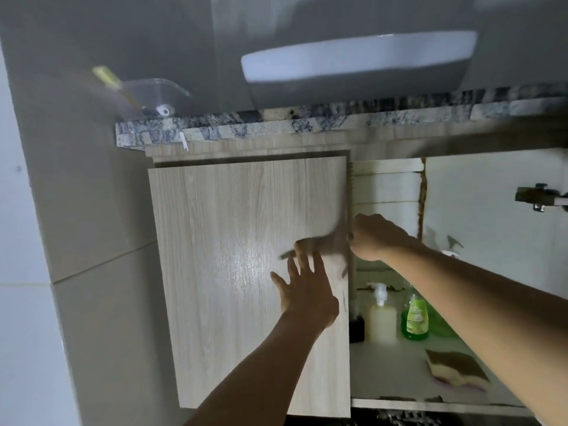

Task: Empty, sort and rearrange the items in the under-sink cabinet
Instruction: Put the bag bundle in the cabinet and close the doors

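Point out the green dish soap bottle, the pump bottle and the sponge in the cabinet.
green dish soap bottle [415, 318]: head view, on its label.
pump bottle [382, 321]: head view, on its pale body.
sponge [455, 365]: head view, on its brown top face.

Closed pale wood-grain cabinet door [246, 272] bars entry directly ahead of the spread left hand [304, 290]. Right hand [373, 238] curls over that door's free edge; the open compartment lies beyond and below it. Beneath the right forearm, a cream pump bottle [382, 318], a green detergent bottle [415, 318] and a brown-topped sponge [458, 368] occupy the white shelf floor [390, 370], with bare floor between bottles and sponge.
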Motion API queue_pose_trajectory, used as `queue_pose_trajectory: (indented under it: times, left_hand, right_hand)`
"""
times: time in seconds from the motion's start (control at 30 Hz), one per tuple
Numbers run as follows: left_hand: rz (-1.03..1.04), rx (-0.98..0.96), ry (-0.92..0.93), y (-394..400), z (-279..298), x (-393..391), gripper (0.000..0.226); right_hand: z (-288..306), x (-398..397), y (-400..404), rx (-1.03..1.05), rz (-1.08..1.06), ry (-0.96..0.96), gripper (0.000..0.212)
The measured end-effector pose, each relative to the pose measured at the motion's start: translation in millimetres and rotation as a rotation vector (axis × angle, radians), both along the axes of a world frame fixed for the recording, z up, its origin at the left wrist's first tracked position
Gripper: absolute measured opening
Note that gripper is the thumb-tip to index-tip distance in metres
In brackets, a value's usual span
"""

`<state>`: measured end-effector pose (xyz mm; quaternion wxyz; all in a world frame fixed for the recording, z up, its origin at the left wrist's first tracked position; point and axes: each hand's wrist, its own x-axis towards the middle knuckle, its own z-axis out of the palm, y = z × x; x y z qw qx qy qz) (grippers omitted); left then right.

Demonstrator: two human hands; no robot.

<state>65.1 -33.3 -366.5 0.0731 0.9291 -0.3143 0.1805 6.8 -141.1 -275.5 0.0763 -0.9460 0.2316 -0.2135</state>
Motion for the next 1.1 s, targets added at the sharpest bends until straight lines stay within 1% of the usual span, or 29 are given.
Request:
queue_pose_trajectory:
  times: [0.07, 0.13, 0.23, 0.3, 0.33, 0.43, 0.5, 0.53, 0.6, 0.63, 0.67, 0.7, 0.73, 0.8, 0.9, 0.97, 1.03, 1.1]
  left_hand:
    - [-0.013, 0.038, 0.014, 3, 10, -12, 0.087]
    - [-0.07, 0.032, 0.021, 6, 19, -32, 0.082]
    - [-0.199, -0.112, 0.068, 3, 24, -76, 0.067]
    - [-0.301, -0.232, 0.102, -4, 20, -113, 0.054]
    - [-0.356, -0.269, 0.126, -8, 16, -134, 0.053]
    - [-0.534, -0.316, 0.232, -23, -1, -203, 0.058]
    - [-0.628, -0.333, 0.272, -31, -3, -250, 0.06]
    - [-0.655, -0.314, 0.286, -34, -1, -273, 0.065]
    - [-0.683, -0.257, 0.284, -41, 8, -316, 0.092]
    - [-0.698, -0.236, 0.273, -45, 14, -335, 0.1]
    - [-0.72, -0.221, 0.244, -50, 21, -352, 0.098]
    - [-0.741, -0.22, 0.202, -56, 27, -366, 0.092]
    - [-0.763, -0.237, 0.157, -62, 34, -379, 0.086]
    - [-0.795, -0.281, 0.114, -79, 45, -398, 0.084]
    - [-0.791, -0.35, 0.068, -109, 58, -419, 0.082]
    - [-0.772, -0.39, 0.054, -127, 58, -428, 0.084]
    - [-0.737, -0.441, 0.083, -140, 53, -433, 0.086]
    - [-0.707, -0.477, 0.116, -148, 47, -433, 0.088]
  right_hand:
    - [3, -22, 5, -0.044, 0.004, 0.009, 0.03]
    - [5, -53, 9, -0.08, 0.019, -0.008, 0.035]
    - [4, -109, 6, -0.055, 0.05, -0.014, 0.043]
    - [-1, -152, -2, -0.023, 0.054, -0.061, 0.046]
    - [-2, -175, -7, -0.015, 0.04, -0.096, 0.047]
    - [-4, -246, -17, -0.014, -0.038, -0.188, 0.047]
    - [1, -290, -17, -0.087, -0.083, -0.272, 0.047]
    - [5, -311, -14, -0.134, -0.092, -0.315, 0.046]
    - [16, -348, -6, -0.238, -0.111, -0.384, 0.044]
    - [23, -366, -2, -0.294, -0.115, -0.403, 0.044]
    - [29, -383, 1, -0.347, -0.116, -0.415, 0.045]
    - [36, -400, 2, -0.39, -0.123, -0.422, 0.045]
    - [44, -416, 0, -0.431, -0.139, -0.434, 0.046]
    - [56, -442, -12, -0.466, -0.188, -0.463, 0.047]
    - [62, -464, -42, -0.387, -0.28, -0.527, 0.042]
    - [58, -469, -60, -0.285, -0.296, -0.524, 0.048]
    - [49, -469, -70, -0.098, -0.314, -0.493, 0.051]
    - [40, -467, -77, 0.032, -0.3, -0.412, 0.048]
